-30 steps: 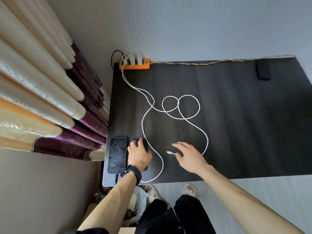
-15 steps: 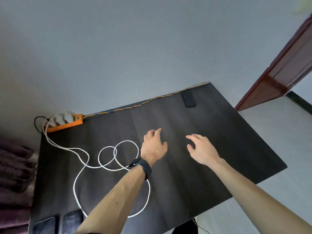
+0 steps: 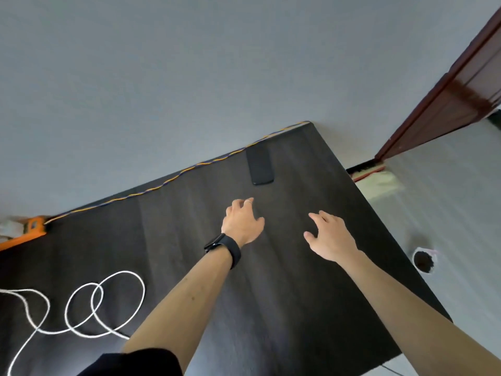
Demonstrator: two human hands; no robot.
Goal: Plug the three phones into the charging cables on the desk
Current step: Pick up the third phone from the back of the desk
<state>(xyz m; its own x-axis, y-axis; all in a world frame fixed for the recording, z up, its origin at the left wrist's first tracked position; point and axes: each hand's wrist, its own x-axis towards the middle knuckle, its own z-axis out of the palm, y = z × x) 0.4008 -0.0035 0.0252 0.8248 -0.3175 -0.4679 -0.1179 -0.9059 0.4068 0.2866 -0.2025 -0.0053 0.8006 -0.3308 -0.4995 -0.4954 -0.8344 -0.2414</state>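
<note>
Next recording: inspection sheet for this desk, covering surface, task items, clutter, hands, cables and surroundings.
Surface: dark wood-grain desk, set against the grey wall.
Job's things: one flat black phone lying at the far edge, no cable seen in it; other phones out of view.
Clutter: nothing seen.
Hands: left hand and right hand both open, empty, extended toward the phone.
Cables: white charging cable looped at left; yellow-blue braided cord along the back edge; orange power strip at far left.
Surroundings: brown door, grey floor.
</note>
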